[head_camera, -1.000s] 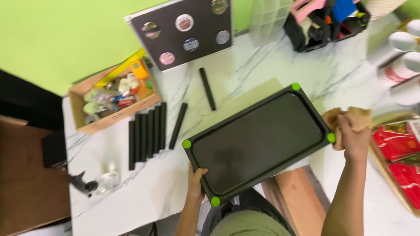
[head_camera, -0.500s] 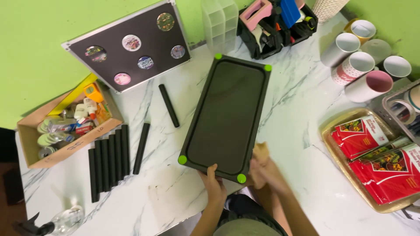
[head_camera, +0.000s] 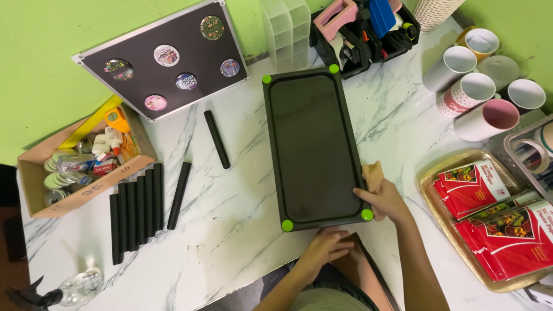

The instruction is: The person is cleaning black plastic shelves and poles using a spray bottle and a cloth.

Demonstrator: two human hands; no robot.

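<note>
A black rectangular tray (head_camera: pixel 311 144) with green corner caps lies lengthwise on the white marble table (head_camera: pixel 230 213). My right hand (head_camera: pixel 385 198) grips a tan cloth (head_camera: pixel 373 174) and rests on the tray's near right edge. My left hand (head_camera: pixel 325 246) lies fingers-down on the table at the tray's near edge, holding nothing.
Several black tubes (head_camera: pixel 135 210) lie at the left, one more tube (head_camera: pixel 216 139) by the tray. A cardboard box (head_camera: pixel 80 158) of small items, a black board with round badges (head_camera: pixel 167 57), a tool caddy (head_camera: pixel 363 29), mugs (head_camera: pixel 484 86) and a gold tray of red packets (head_camera: pixel 495 219) surround it.
The tray has swung round to lie lengthwise away from me. My right hand with the cloth moved from the far right corner to the near right edge.
</note>
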